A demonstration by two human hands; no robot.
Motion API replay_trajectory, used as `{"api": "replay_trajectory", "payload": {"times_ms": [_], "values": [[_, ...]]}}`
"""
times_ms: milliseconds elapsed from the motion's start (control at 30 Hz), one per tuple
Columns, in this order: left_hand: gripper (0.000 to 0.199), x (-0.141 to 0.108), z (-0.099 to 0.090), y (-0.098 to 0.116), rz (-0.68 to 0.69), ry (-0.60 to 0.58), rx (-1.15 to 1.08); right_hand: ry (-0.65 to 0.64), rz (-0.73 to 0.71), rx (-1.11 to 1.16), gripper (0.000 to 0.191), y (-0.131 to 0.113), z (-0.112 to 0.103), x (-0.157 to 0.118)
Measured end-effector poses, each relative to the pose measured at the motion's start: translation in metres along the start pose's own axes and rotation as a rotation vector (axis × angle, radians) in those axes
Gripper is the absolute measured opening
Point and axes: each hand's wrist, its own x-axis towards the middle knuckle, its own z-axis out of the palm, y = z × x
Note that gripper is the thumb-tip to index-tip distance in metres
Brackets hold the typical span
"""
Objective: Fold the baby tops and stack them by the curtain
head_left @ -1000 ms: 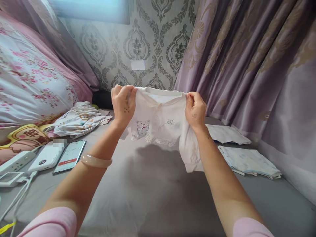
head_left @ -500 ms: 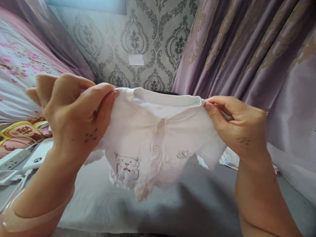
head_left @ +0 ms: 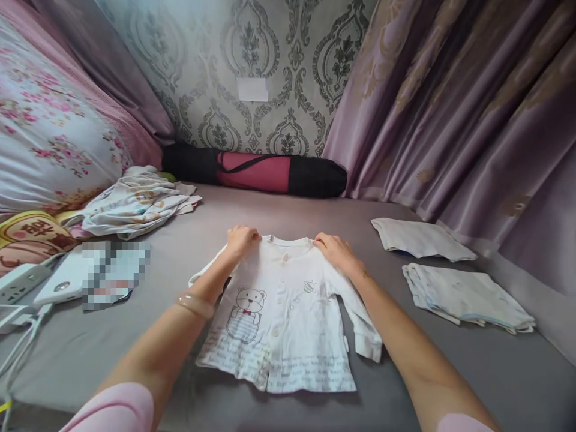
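A small white baby shirt (head_left: 297,336) lies front up on the grey sheet, its collar away from me and its hem towards me. It has buttons down the middle, a bear drawing at the left, a small bee at the right and printed lettering near the hem. My left hand (head_left: 242,241) pinches the left shoulder beside the collar. At the right shoulder, my right hand (head_left: 337,252) is closed on the cloth. The right sleeve angles down beside the body; my left forearm partly covers the left sleeve.
Two folded white garments (head_left: 468,297) lie at the right. A clothes pile (head_left: 135,204) sits at the left, near a power strip (head_left: 22,285), a white power bank (head_left: 72,276) and cables. A black and red roll bag (head_left: 254,171) rests along the patterned wall. Purple curtains (head_left: 405,108) hang at the right.
The shirt was held up in the air by its shoulders, close to me. Both hands have gone down and forward with it, and it now lies spread on the sheet.
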Motion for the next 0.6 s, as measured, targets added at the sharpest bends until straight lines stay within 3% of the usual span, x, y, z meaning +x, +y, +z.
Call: {"api": "replay_trajectory", "payload": {"times_ms": [133, 367, 600], "values": [[0.039, 0.011, 0.018, -0.001, 0.032, 0.043, 0.036, -0.007, -0.051, -0.047, 0.029, 0.010, 0.021, 0.017], [0.040, 0.036, 0.039, -0.018, 0.102, 0.152, 0.079, -0.026, -0.076, -0.155, 0.034, 0.013, 0.032, 0.056], [0.039, 0.069, 0.038, -0.020, 0.097, 0.159, 0.073, -0.035, -0.066, -0.180, 0.035, 0.015, 0.031, 0.089]]}}
